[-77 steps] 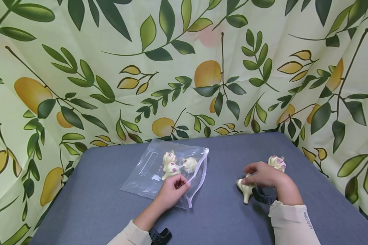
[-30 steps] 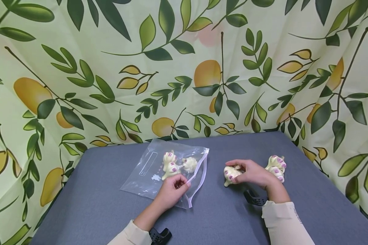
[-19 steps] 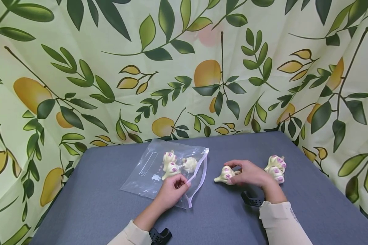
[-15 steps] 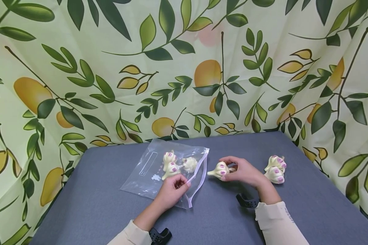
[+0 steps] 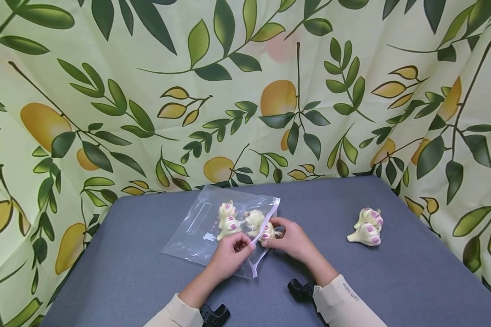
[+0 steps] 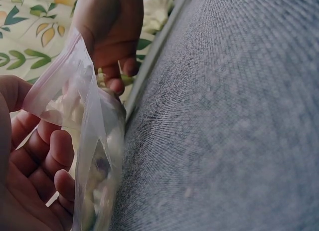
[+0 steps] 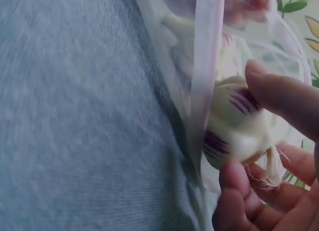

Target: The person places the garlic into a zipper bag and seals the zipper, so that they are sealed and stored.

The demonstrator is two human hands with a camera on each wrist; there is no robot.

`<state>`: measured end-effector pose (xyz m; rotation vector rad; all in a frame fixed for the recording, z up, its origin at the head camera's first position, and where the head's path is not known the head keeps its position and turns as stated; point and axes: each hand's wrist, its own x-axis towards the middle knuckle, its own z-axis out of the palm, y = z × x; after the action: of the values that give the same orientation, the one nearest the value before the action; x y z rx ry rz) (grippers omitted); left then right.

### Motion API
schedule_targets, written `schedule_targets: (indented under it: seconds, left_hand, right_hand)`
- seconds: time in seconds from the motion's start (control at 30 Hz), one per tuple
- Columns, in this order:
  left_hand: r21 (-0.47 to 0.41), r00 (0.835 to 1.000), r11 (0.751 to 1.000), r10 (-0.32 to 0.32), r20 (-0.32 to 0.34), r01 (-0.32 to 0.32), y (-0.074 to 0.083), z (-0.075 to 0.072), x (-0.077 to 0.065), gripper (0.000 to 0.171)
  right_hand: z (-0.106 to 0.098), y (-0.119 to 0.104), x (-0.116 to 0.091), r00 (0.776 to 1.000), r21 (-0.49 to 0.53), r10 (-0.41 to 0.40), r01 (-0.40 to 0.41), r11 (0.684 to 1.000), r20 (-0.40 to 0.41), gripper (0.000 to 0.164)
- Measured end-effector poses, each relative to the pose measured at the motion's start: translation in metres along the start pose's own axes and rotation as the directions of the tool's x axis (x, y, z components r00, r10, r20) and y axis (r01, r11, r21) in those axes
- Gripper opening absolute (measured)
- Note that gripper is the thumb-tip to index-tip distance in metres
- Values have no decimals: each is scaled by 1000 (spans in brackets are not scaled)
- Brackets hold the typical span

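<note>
A clear zip bag lies on the grey table, its lilac-edged mouth facing right. My left hand pinches the bag's upper layer near the mouth; in the left wrist view the zip strip rises from between thumb and fingers. Several garlic bulbs with purple streaks lie inside. At the mouth, my right hand holds another garlic bulb between thumb and fingers, root tuft toward the palm. That bulb's front part is behind the bag's edge, in the opening.
Two more garlic bulbs sit together on the right side of the table. A leaf-and-fruit patterned cloth hangs behind the table and along its sides. Black straps are on both wrists.
My right hand has picked up a garlic bulb from the right, turned it stem-first, and carried it left into the bag's mouth. The left hand has stayed on the bag.
</note>
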<state>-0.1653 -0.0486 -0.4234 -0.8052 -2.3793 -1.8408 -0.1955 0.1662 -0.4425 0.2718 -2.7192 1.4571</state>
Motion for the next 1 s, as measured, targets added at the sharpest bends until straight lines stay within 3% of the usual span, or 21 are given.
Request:
schedule_targets:
  seconds: [0.23, 0.4, 0.53, 0.83, 1.0]
  left_hand:
    - [0, 1000, 1000, 10, 3, -10, 0, 1, 0, 6]
    - [1, 1000, 1000, 13, 2, -13, 0, 1, 1, 6]
    - [4, 1000, 1000, 14, 5, -14, 0, 1, 1, 6]
    - [3, 1000, 1000, 13, 0, -13, -3, 2, 0, 8]
    - [30, 1000, 999, 13, -9, -12, -5, 2, 0, 7]
  right_hand:
    - [3, -1, -1, 999, 133, 37, -38, 990, 14, 41]
    - [8, 0, 0, 999, 123, 27, -21, 992, -47, 18]
    - [11, 3, 0, 998, 84, -24, 29, 996, -57, 13]
    - [14, 2, -2, 981, 113, -144, 129, 985, 129, 13]
    - [16, 1, -4, 956, 72, -188, 176, 982, 225, 34]
